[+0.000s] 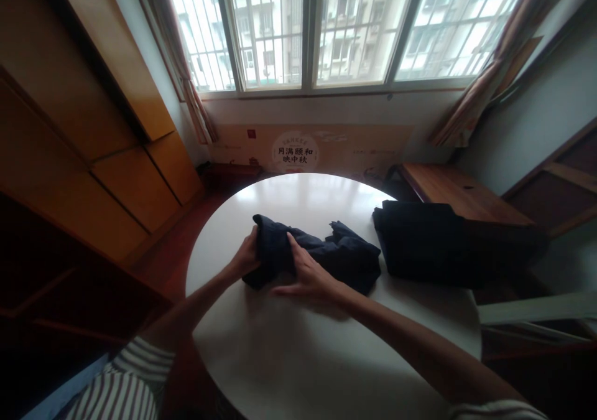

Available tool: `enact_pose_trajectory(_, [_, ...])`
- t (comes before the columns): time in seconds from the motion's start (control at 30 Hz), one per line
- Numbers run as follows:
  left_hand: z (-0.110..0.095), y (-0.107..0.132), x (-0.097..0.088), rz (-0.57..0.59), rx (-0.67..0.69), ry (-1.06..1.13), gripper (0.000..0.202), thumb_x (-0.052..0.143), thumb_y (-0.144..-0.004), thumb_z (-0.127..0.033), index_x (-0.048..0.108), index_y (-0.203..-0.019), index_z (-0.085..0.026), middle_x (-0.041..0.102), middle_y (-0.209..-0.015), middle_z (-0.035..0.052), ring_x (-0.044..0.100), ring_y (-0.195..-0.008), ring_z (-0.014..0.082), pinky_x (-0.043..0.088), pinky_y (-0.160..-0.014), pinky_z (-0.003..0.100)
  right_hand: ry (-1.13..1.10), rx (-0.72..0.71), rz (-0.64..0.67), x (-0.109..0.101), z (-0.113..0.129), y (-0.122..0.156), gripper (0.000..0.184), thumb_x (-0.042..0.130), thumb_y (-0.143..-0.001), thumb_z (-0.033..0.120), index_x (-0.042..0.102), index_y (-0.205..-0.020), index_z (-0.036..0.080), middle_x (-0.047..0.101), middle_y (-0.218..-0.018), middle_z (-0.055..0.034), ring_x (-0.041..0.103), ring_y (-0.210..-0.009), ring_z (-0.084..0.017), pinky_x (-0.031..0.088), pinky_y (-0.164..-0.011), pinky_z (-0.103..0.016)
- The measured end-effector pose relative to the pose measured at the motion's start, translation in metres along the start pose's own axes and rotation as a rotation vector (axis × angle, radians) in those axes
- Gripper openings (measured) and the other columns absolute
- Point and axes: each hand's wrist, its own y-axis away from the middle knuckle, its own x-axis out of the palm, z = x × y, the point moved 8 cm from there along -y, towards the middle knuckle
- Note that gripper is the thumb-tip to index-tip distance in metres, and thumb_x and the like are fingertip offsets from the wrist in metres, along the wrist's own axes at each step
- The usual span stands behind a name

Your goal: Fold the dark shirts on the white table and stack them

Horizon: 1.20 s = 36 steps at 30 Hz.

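A dark navy garment (321, 246) lies bunched and partly folded on the white round table (298, 358); its exact kind I cannot make out. My left hand (247, 255) grips its left end, the fingers partly hidden by the cloth. Across the front of the same cloth rests my right hand (312, 274), fingers stretched out and thumb spread apart, pressing on the fabric rather than closing round it. The garment's right end spreads loosely, with a crumpled corner sticking up at the back.
To the right, a stack of folded dark cloth (424, 239) reaches over the table's edge. Beyond it stands a wooden desk (457, 190). Wooden cabinets (135, 177) line the left side, and a barred window (349, 28) with curtains is ahead.
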Motion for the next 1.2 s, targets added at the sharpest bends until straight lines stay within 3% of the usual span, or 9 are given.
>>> enact_pose_trajectory(0.2, [-0.045, 0.004, 0.005, 0.283, -0.091, 0.217, 0.039, 0.068, -0.079, -0.039, 0.065, -0.111, -0.016, 0.073, -0.097, 0.0058, 0.069, -0.086, 0.0239, 0.058, -0.074, 0.035, -0.494, 0.372, -0.341, -0.043, -0.044, 0.010, 0.040, 0.066, -0.082, 0.050, 0.067, -0.105, 0.018, 0.071, -0.092, -0.0087, 0.066, -0.087, -0.027, 0.056, -0.078, -0.041])
enact_pose_trajectory(0.3, [-0.036, -0.006, -0.020, 0.444, -0.276, 0.409, 0.038, 0.075, -0.073, -0.041, 0.072, -0.101, -0.016, 0.075, -0.090, 0.0080, 0.071, -0.075, 0.0248, 0.058, -0.065, 0.036, -0.691, 0.543, -0.342, -0.082, -0.054, 0.027, 0.035, 0.076, -0.075, 0.043, 0.070, -0.096, 0.017, 0.072, -0.078, -0.0069, 0.068, -0.072, -0.025, 0.058, -0.066, -0.037])
enact_pose_trajectory(0.43, [-0.007, -0.033, -0.049, 0.405, -0.395, 0.395, 0.039, 0.080, -0.068, -0.045, 0.076, -0.092, -0.015, 0.075, -0.084, 0.0116, 0.069, -0.068, 0.0237, 0.056, -0.061, 0.035, -0.794, 0.678, -0.152, -0.120, -0.051, 0.033, 0.031, 0.077, -0.076, 0.038, 0.072, -0.098, 0.016, 0.074, -0.080, -0.0064, 0.069, -0.067, -0.020, 0.058, -0.060, -0.030])
enact_pose_trajectory(0.63, [0.023, -0.026, -0.020, 0.560, -0.316, 0.011, 0.047, 0.082, -0.062, -0.049, 0.076, -0.097, -0.018, 0.075, -0.084, 0.0059, 0.067, -0.082, 0.0221, 0.052, -0.072, 0.028, -0.735, 0.840, -0.149, -0.133, -0.080, 0.053, 0.044, 0.081, -0.069, 0.020, 0.068, -0.111, 0.019, 0.075, -0.085, -0.0034, 0.070, -0.069, -0.016, 0.058, -0.064, -0.022])
enact_pose_trajectory(0.77, [0.028, -0.022, -0.016, 0.629, -0.210, 0.017, 0.040, 0.077, -0.068, -0.051, 0.077, -0.090, -0.017, 0.073, -0.078, 0.0038, 0.066, -0.083, 0.0231, 0.051, -0.074, 0.030, -0.569, 0.738, -0.054, -0.140, -0.097, 0.049, 0.043, 0.080, -0.068, 0.023, 0.070, -0.109, 0.018, 0.075, -0.088, -0.0053, 0.071, -0.074, -0.020, 0.059, -0.069, -0.028])
enact_pose_trajectory(0.87, [0.019, -0.059, -0.029, 0.601, -0.155, 0.070, 0.039, 0.077, -0.072, -0.045, 0.074, -0.096, -0.015, 0.074, -0.084, 0.0056, 0.067, -0.081, 0.0229, 0.053, -0.073, 0.031, -0.324, 0.569, -0.130, -0.173, -0.097, 0.011, 0.037, 0.075, -0.074, 0.031, 0.071, -0.108, 0.017, 0.075, -0.088, -0.0063, 0.069, -0.072, -0.021, 0.058, -0.070, -0.033])
enact_pose_trajectory(1.03, [-0.037, -0.140, -0.066, -0.073, 0.136, -0.312, 0.024, 0.056, -0.090, -0.017, 0.068, -0.110, -0.015, 0.071, -0.101, 0.0088, 0.065, -0.093, 0.0218, 0.052, -0.085, 0.036, 0.147, 0.348, -0.395, -0.232, -0.080, -0.067, 0.037, 0.064, -0.084, 0.035, 0.066, -0.115, 0.013, 0.071, -0.100, -0.0124, 0.065, -0.083, -0.022, 0.054, -0.077, -0.034])
enact_pose_trajectory(1.1, [-0.054, -0.135, -0.052, -0.181, 0.210, -0.428, 0.024, 0.052, -0.092, -0.014, 0.067, -0.110, -0.016, 0.069, -0.109, 0.0099, 0.064, -0.100, 0.0224, 0.048, -0.092, 0.038, 0.254, 0.315, -0.395, -0.227, -0.073, -0.076, 0.032, 0.061, -0.087, 0.031, 0.066, -0.112, 0.013, 0.070, -0.101, -0.0142, 0.064, -0.086, -0.023, 0.051, -0.081, -0.035])
enact_pose_trajectory(1.2, [-0.046, -0.096, 0.003, 0.057, 0.242, -0.494, 0.018, 0.059, -0.091, -0.024, 0.068, -0.107, -0.019, 0.068, -0.107, 0.0073, 0.065, -0.096, 0.0216, 0.051, -0.087, 0.033, 0.508, 0.183, -0.176, -0.179, -0.054, -0.059, 0.024, 0.059, -0.088, 0.028, 0.069, -0.105, 0.014, 0.068, -0.097, -0.0115, 0.064, -0.085, -0.022, 0.049, -0.083, -0.034])
